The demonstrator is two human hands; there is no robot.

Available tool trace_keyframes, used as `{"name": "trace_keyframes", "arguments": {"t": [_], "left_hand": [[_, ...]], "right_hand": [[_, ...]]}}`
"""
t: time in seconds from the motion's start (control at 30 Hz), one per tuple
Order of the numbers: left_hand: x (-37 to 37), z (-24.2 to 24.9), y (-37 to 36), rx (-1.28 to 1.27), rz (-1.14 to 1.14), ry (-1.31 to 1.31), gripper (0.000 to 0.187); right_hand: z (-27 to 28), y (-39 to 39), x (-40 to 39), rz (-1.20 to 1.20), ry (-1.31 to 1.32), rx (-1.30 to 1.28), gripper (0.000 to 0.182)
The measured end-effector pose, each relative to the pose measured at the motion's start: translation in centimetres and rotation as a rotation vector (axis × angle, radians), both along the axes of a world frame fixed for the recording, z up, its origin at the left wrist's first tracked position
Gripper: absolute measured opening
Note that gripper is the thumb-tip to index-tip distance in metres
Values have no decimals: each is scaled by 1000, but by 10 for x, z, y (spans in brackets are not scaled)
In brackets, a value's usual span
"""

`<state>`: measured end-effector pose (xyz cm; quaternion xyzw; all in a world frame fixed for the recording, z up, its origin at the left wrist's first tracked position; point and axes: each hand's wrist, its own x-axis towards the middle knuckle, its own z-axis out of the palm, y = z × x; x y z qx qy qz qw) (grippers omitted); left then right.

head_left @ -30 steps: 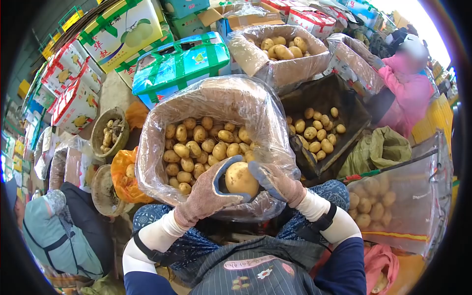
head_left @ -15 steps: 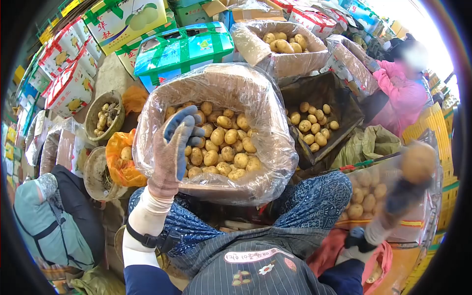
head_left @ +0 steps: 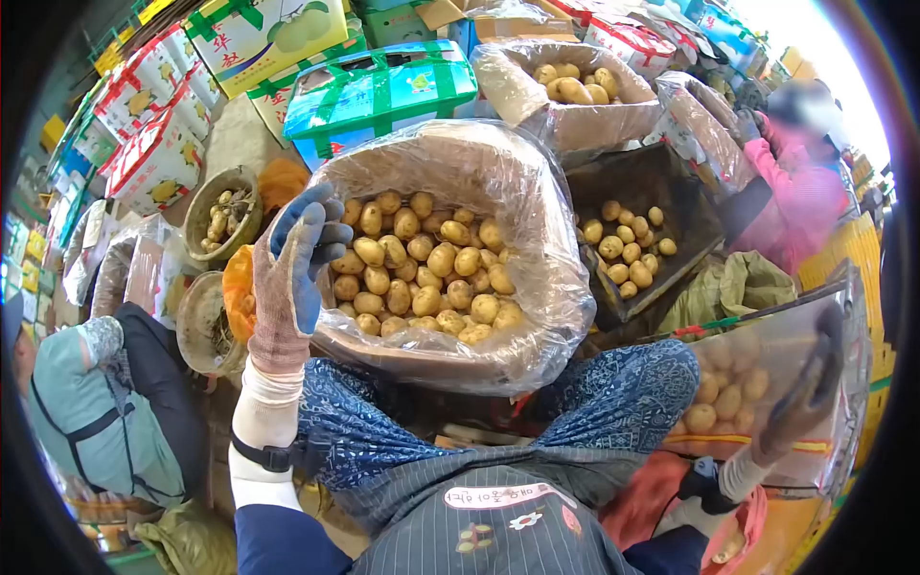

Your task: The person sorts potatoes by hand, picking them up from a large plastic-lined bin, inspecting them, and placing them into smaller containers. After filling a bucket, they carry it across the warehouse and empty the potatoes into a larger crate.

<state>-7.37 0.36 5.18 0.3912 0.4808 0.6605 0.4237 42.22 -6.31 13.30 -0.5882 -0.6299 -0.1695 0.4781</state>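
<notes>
My left hand (head_left: 290, 273), in a brown and blue work glove, is raised over the left edge of a plastic-lined carton (head_left: 546, 278). Its fingers are apart and hold nothing. Inside that carton, in front of my knees, lies a heap of potatoes (head_left: 426, 264). My right hand (head_left: 803, 398), gloved as well and slightly blurred, hovers at a clear-walled bin (head_left: 767, 450) on the right. No potato shows in it, and the fingers are stretched out. Through the bin's cloudy side more potatoes (head_left: 714, 402) are visible.
A black crate (head_left: 685, 211) with small potatoes stands right of the carton, and another potato box (head_left: 604, 120) behind it. Bowls (head_left: 251, 228) and an orange bag (head_left: 238, 287) sit at left. Co-workers are near: one in pink (head_left: 800, 201), one in teal (head_left: 91, 412).
My right hand has let go of the potato it held and now shows empty at the bin. My left hand has shifted left, and the view has turned slightly.
</notes>
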Motion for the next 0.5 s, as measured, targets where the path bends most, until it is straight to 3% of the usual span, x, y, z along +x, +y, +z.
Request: {"name": "trace_keyframes", "arguments": {"t": [0.1,0.17,0.27,0.37,0.4,0.47,0.5], "left_hand": [[-12,-6,6,-141,-99,201,39],[-26,-20,16,-222,-156,265,38],[-39,-55,40,-448,-419,589,34],[-34,-101,70,-418,-613,1350,44],[-26,-115,82,-431,-623,1354,44],[-6,-147,105,-325,-697,1683,50],[3,-163,120,-327,-717,1681,50]], "right_hand": [[-13,47,-72,220,68,-329,32],[-47,85,-102,551,292,-408,36],[-81,117,-132,744,92,-486,39],[-115,129,-149,843,113,-657,47],[-124,131,-147,863,81,-675,47],[-136,131,-143,872,65,-715,46],[-136,132,-141,894,58,-765,45]]}}
